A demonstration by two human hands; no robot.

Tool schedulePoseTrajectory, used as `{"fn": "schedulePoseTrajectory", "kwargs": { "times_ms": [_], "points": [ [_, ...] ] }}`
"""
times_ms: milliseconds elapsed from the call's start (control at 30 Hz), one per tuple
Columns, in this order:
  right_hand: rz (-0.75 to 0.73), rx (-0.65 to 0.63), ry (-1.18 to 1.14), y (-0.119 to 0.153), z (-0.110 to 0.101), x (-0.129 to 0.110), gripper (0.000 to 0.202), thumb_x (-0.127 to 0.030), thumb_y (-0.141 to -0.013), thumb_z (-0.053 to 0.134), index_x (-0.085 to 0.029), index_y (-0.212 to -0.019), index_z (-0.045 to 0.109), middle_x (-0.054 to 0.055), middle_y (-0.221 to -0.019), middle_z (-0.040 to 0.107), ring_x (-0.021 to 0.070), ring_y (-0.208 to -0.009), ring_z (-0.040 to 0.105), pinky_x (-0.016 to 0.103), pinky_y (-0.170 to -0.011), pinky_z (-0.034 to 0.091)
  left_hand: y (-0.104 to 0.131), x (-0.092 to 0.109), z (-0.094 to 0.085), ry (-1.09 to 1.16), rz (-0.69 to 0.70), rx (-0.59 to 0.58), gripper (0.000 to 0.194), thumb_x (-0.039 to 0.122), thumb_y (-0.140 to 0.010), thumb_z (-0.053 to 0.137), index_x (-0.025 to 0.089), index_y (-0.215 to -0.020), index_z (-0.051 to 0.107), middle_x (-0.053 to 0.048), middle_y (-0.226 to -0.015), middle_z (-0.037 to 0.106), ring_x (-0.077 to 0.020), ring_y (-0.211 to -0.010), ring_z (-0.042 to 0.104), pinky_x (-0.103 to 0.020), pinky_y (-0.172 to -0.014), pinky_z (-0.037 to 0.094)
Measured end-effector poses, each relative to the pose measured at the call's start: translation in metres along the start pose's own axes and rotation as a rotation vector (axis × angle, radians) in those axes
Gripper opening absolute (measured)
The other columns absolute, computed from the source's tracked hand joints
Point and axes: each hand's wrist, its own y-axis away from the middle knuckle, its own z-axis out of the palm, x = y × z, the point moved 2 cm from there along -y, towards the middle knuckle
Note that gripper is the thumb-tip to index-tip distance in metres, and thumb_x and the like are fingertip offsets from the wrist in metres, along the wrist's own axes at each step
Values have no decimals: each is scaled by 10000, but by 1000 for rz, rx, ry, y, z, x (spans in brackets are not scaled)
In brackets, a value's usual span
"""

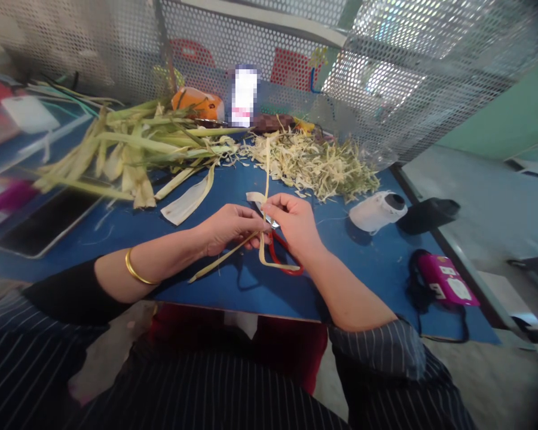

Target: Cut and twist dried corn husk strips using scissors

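Pale fibre strips (268, 170) cross between my two hands over the blue table. My left hand (235, 228) pinches them where they meet, and one strip end slants down to the left. My right hand (293, 221) has thumb and fingers closed on the upright strip, just above the crossing. Below, another strip bends and runs right. Scissors with red handles (278, 254) lie under my right hand, their blades partly hidden. A broad pale husk piece (188, 200) rests to the left of my hands.
Long green husks (130, 143) lie at the back left, a heap of shredded husk (318, 164) at the back centre. A white thread spool (376, 212), a black spool (430, 215) and a magenta box (448, 280) stand right. A lit phone (244, 95) leans behind.
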Motion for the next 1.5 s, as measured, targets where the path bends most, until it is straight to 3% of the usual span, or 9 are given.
{"fn": "schedulePoseTrajectory", "kwargs": {
  "times_ms": [167,300,467,667,833,1000,1167,1267,1500],
  "points": [
    [-97,67,159,-4,-9,-6,147,-317,-775,639,-175,-740,662,-42,-586,516,82,-555,416,246,-563,348,-2,0,-3,71,11,68,178,290,-753,702,114,-728,689,-95,-740,720,-83,-514,587,-182,-486,460],
    [-45,185,72,-8,-20,-7,267,-432,-827,583,-182,-744,628,-58,-529,441,75,-489,389,241,-514,317,-5,3,-9,158,43,154,239,342,-812,630,115,-828,703,-118,-844,734,-115,-577,646,-206,-537,511],
    [168,-137,-89,-5,-9,1,333,-488,-759,649,-171,-666,605,-34,-557,509,72,-478,421,236,-493,332,-4,3,-10,140,76,170,251,371,-783,666,124,-820,698,-103,-831,731,-127,-588,661,-205,-524,497],
    [76,-89,-78,-2,-1,6,262,-378,-721,694,-189,-634,534,-59,-506,492,77,-475,414,228,-486,329,-4,0,-6,73,74,167,183,291,-718,739,125,-707,663,-74,-710,714,-104,-539,633,-183,-484,432],
    [-69,16,191,-6,-8,2,221,-349,-804,600,-189,-659,550,-35,-543,523,98,-508,456,250,-540,377,-5,-1,-5,133,31,197,171,273,-729,735,120,-715,660,-72,-704,714,-111,-556,647,-203,-535,469],
    [-578,298,595,14,-16,-26,184,-343,-880,528,-194,-828,623,48,-798,620,154,-740,558,298,-737,420,-5,2,-8,276,147,251,157,245,-758,715,116,-832,663,-62,-825,718,-127,-703,684,-230,-669,518],
    [-631,66,1027,33,6,-22,283,-409,-903,492,-193,-813,650,47,-735,644,138,-612,531,287,-603,326,-6,7,-8,351,271,232,94,135,-778,662,105,-863,638,-63,-859,709,-108,-745,664,-229,-726,505],
    [-637,40,1225,32,17,-12,268,-376,-900,492,-169,-819,641,68,-788,674,157,-641,552,307,-610,288,-7,6,-7,353,254,271,81,123,-772,659,106,-845,627,-62,-840,706,-110,-748,659,-229,-718,494],
    [-691,-39,1236,28,18,-14,232,-203,-914,413,-165,-792,606,66,-799,669,169,-698,567,327,-670,278,-7,4,-7,387,239,305,86,108,-722,699,112,-775,631,-52,-815,710,-110,-751,656,-269,-790,497]
  ]
}}
